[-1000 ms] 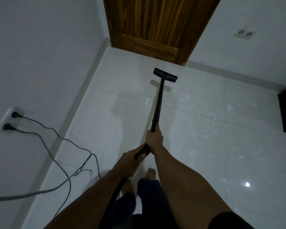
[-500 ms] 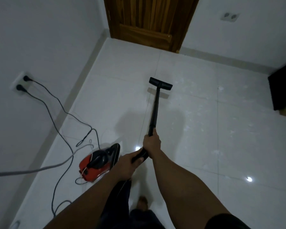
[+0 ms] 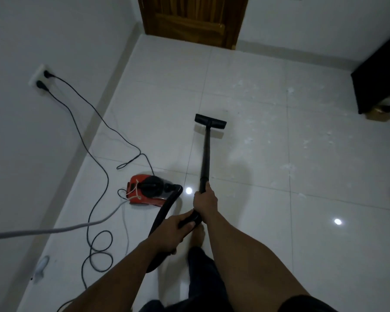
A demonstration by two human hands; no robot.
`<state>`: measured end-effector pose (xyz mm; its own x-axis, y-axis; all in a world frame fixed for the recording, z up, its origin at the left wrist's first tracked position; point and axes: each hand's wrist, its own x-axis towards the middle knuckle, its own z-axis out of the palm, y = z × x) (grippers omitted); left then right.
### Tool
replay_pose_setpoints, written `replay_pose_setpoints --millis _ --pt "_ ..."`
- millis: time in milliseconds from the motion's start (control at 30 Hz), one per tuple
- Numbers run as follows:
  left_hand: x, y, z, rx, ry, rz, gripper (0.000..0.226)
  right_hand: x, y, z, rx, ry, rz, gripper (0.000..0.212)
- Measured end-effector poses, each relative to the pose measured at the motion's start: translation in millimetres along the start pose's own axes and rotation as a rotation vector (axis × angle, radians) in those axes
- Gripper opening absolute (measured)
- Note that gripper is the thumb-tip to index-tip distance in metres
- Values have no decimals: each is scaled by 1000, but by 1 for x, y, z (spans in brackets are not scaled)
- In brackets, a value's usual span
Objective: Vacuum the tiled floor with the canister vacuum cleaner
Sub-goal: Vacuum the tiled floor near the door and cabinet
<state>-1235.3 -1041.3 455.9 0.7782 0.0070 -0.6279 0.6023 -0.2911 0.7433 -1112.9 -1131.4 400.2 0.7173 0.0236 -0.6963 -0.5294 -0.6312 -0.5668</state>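
Note:
A black vacuum wand (image 3: 205,158) runs from my hands out to a flat black floor nozzle (image 3: 210,121) resting on the white tiled floor (image 3: 245,64). My right hand (image 3: 205,201) grips the wand's lower end. Just behind it, my left hand (image 3: 174,228) holds the black handle where the hose (image 3: 164,212) joins. The hose loops left to the red and black canister (image 3: 147,190), which sits on the floor to the left of my hands. White dust specks (image 3: 288,167) are scattered over the tiles right of the nozzle.
Two black plugs sit in a wall socket (image 3: 41,78) on the left, with black cords (image 3: 95,113) trailing and coiling over the floor. A grey cable (image 3: 54,229) crosses from the left edge. A wooden door (image 3: 191,18) stands ahead, dark furniture (image 3: 381,73) at right. My bare foot (image 3: 197,236) is below my hands.
The nozzle has been drawn back from near the door towards me. The view has tilted down and the red canister and more cord have come into sight at left.

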Motion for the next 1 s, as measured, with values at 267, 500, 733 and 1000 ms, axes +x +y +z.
replay_pose_setpoints --millis 267,500,733,1000 --pt "-104 -81 64 -52 -60 32 38 -103 106 25 -11 34 19 68" --pt "-205 -115 110 -96 -130 -2 39 -193 181 37 -35 20 60 66" --pt "-260 -125 148 -67 -169 12 40 -246 235 29 -62 10 100 63" --pt "-257 -141 178 -39 -201 -1 43 -245 272 19 -46 14 144 62"
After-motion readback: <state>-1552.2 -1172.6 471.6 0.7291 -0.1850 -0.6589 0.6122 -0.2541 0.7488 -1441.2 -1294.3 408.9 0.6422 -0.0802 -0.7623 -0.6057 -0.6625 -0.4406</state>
